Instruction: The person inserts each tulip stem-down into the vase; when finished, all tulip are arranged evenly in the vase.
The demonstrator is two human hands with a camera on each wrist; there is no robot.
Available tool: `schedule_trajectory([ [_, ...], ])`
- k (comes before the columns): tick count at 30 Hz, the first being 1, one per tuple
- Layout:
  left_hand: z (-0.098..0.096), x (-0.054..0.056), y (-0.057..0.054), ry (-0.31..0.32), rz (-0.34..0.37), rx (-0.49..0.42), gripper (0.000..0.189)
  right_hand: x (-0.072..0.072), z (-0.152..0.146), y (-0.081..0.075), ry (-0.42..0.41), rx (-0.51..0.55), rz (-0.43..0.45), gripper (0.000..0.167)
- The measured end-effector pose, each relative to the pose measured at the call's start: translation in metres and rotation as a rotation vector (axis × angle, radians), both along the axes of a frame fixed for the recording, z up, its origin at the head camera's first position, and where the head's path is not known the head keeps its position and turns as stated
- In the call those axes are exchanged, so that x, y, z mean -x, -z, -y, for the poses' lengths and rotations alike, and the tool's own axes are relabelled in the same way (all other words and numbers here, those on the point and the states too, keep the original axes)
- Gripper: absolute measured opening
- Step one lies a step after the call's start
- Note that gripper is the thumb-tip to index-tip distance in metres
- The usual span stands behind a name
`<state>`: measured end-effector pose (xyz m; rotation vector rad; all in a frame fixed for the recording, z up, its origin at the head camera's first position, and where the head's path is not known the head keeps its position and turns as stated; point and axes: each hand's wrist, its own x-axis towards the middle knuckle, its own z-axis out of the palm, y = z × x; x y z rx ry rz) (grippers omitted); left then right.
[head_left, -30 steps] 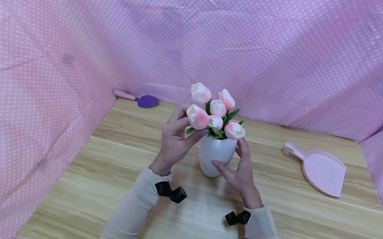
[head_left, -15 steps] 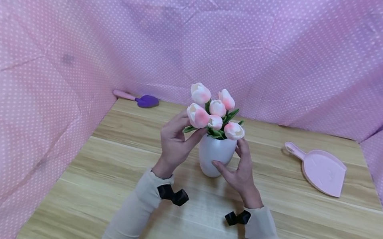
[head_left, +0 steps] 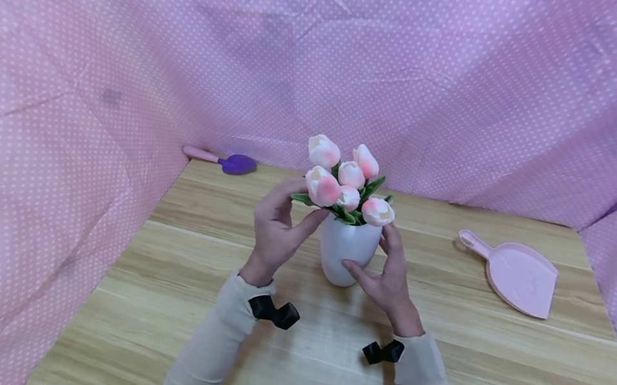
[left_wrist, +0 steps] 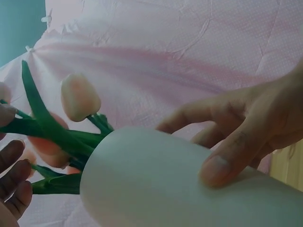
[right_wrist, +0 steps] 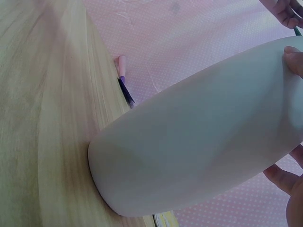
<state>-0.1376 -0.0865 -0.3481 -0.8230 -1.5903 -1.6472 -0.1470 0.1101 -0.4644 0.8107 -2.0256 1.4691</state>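
Observation:
A white vase (head_left: 346, 249) stands upright on the wooden table (head_left: 285, 371), filled with several pink-and-white artificial tulips (head_left: 323, 186) with green leaves. My right hand (head_left: 390, 281) grips the vase from the right, its thumb across the front and fingers behind; the left wrist view shows this thumb (left_wrist: 218, 170) on the wall. At the left of the bouquet, my left hand (head_left: 281, 224) pinches the front-left tulip by its greenery just over the rim. Its fingertips are partly hidden behind the bloom. A long leaf (left_wrist: 38, 104) rises beside these fingers in the left wrist view.
A small trowel (head_left: 238, 164) with purple blade and pink handle lies at the back left edge. To the right lies a pink dustpan (head_left: 522, 277). Pink dotted cloth (head_left: 326, 58) hangs around the table's back and sides.
My left hand has shifted slightly left, and the leaf beside its fingers now points further out. The front-left tulip has moved slightly right. My right hand and the vase stay in place.

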Motion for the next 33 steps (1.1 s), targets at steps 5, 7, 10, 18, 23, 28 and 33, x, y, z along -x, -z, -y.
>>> schedule_trajectory([
  [5,0.012,0.001,0.0,-0.003,0.012,-0.04,0.048,0.0,-0.001,0.001,-0.003,0.003,0.008,0.091],
  [7,0.018,0.003,0.001,-0.008,0.014,-0.062,0.04,0.001,-0.001,0.001,-0.002,0.002,0.012,0.091],
  [10,0.029,0.006,0.005,-0.011,0.024,-0.104,0.024,0.001,-0.002,0.002,0.003,-0.007,0.013,0.092],
  [18,0.059,0.016,0.026,-0.043,0.121,-0.11,0.024,0.0,-0.007,0.004,-0.005,0.0,0.04,0.092],
  [23,0.073,0.02,0.042,-0.073,0.216,-0.03,0.033,0.0,-0.012,0.004,-0.004,-0.007,0.044,0.09],
  [28,0.091,0.019,0.055,-0.153,0.332,0.131,0.036,-0.003,-0.021,0.008,-0.02,0.003,0.037,0.088],
  [33,0.116,0.015,0.071,-0.3,0.492,0.384,0.05,-0.008,-0.043,0.015,-0.012,-0.009,0.046,0.086],
])
